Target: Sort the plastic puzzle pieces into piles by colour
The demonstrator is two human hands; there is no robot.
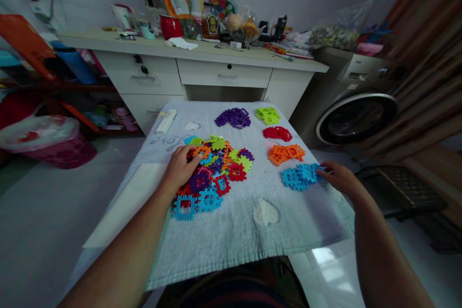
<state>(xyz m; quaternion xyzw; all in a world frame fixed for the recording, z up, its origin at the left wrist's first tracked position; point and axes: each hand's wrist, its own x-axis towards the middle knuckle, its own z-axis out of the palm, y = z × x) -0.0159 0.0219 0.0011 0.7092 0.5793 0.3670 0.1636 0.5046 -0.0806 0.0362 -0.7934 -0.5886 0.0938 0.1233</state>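
Step in hand, by the look of it: colour sort, part-done. Left hand (180, 166) sat on the left edge of the mixed heap (216, 168), mid-frame, fingers curled; couldn't tell if it gripped a piece. Right hand (337, 178), right of frame, was half-curled, fingertips at the blue pile (298, 178); grip there unclear too. Orange pile (285, 154), red pile (277, 133), lime pile (267, 115) ran above it, purple pile (233, 118) upper centre. Next move likely called for pinching one piece free. Surface: pale cloth (231, 236), rumpled. Room: cluttered counter (144, 47) up top, washing machine (334, 77) upper right.
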